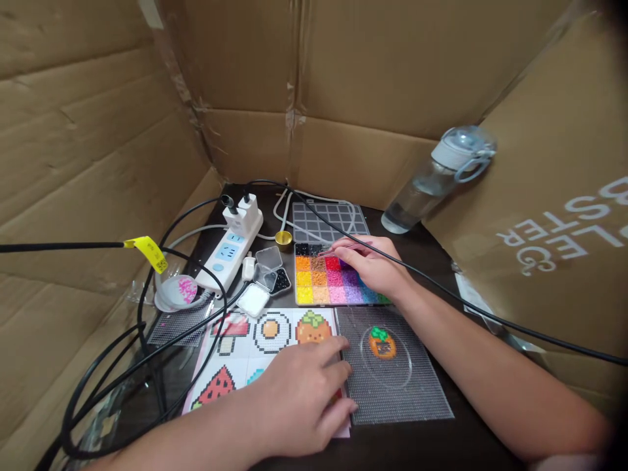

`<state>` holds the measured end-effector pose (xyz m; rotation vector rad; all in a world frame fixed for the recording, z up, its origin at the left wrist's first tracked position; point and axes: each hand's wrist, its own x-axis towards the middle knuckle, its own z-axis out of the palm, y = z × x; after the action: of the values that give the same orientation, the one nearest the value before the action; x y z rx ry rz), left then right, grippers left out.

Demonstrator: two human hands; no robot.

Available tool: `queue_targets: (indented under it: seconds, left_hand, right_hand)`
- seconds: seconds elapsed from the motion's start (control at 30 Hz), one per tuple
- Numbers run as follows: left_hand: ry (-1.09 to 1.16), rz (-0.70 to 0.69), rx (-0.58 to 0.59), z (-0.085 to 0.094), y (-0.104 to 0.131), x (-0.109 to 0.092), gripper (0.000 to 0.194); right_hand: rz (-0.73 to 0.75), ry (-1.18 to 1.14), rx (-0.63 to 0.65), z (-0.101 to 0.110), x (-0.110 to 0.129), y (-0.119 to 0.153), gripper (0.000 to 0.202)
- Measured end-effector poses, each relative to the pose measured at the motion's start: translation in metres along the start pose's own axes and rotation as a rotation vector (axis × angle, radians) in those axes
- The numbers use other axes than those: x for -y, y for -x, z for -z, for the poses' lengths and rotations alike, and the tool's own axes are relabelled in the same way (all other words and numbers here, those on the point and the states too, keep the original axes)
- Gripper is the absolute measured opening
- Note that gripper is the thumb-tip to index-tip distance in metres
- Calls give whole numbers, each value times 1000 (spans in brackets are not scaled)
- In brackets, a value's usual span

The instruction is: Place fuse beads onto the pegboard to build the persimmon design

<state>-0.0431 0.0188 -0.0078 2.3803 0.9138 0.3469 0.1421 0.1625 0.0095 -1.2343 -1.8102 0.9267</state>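
My right hand (pixel 370 267) pinches a pair of pink tweezers (pixel 333 250), its tips among the brown and dark beads of the compartment box (pixel 296 281). Beads sorted by colour fill that box, and its gridded lid (pixel 318 219) lies open behind. With fingers stretched out, my left hand (pixel 311 392) lies flat on the pattern sheet (pixel 240 363), which shows pixel pictures of a mushroom, an egg, an orange fruit and a watermelon slice. The fingertips reach the edge of the clear pegboard (pixel 417 399). On it sits an orange-and-green bead figure (pixel 383 343) with a partly unfilled middle.
A power strip (pixel 228 252) with chargers stands at the left, with a looped black cable (pixel 140 333). Small clear boxes (pixel 254 299), one with black beads, and a dish of pink beads (pixel 176 292) are nearby. A water bottle (pixel 422 190) stands back right. Cardboard walls enclose the table.
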Motion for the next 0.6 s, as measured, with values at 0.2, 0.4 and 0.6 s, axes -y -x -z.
queue_targets:
  seconds: [0.2,0.4,0.6]
  left_hand:
    - [25,19,4,-2,-1,0,29]
    - [25,18,-4,-3,-2,1,27]
    - [37,6,2,-3,-1,1,28]
  right_hand:
    - [-3,43,22,-14,-2,-4,14]
    - [-78,7,4,-22,-5,-1,11]
    - [-106,-25,-32,-25,-5,1,11]
